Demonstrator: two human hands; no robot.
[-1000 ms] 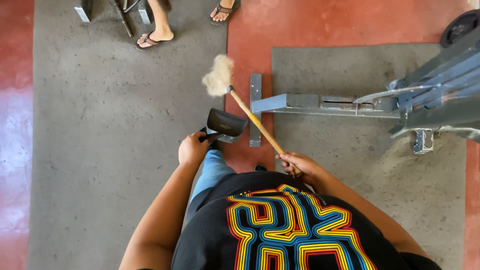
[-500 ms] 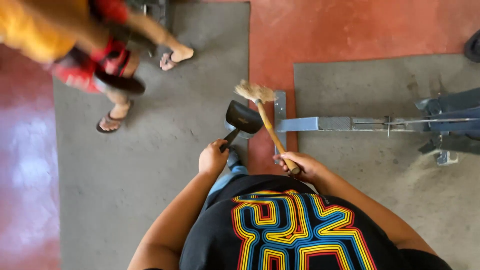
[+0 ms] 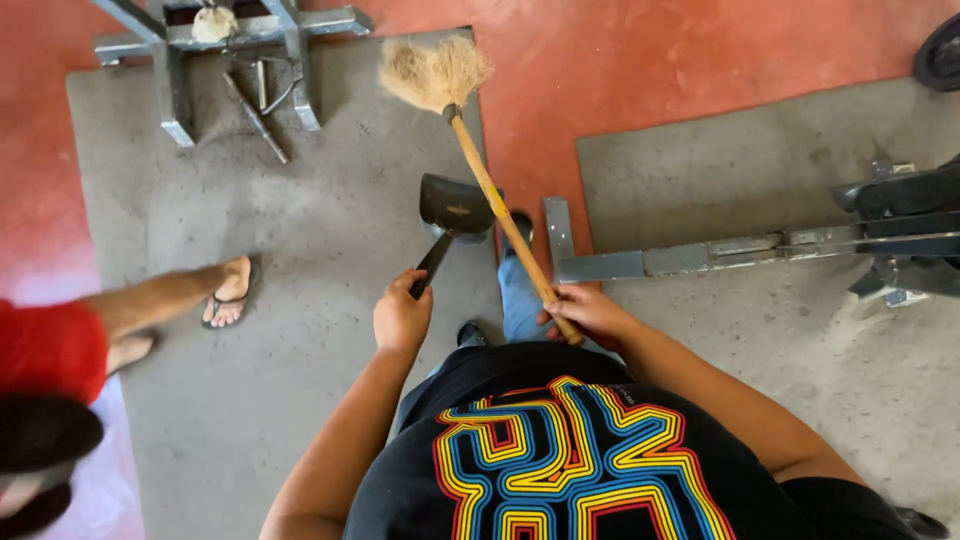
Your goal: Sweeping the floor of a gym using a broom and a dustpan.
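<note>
From the head view, your left hand [image 3: 401, 318] is closed around the handle of a black dustpan [image 3: 455, 205], whose scoop sits at about 1 o'clock from that hand, above the grey floor mat [image 3: 300, 260]. Your right hand [image 3: 585, 310] is wrapped tight around the lower end of a wooden-handled broom [image 3: 497, 205]; the stick runs up toward 11 o'clock, crossing just beside the dustpan's right edge, and ends in a pale bristle head [image 3: 433, 72] over the mat's top edge. A grey metal frame [image 3: 640, 262] lies at 3 o'clock from your right hand. Another person's sandalled foot [image 3: 228, 296] rests on the mat at 9 o'clock.
</note>
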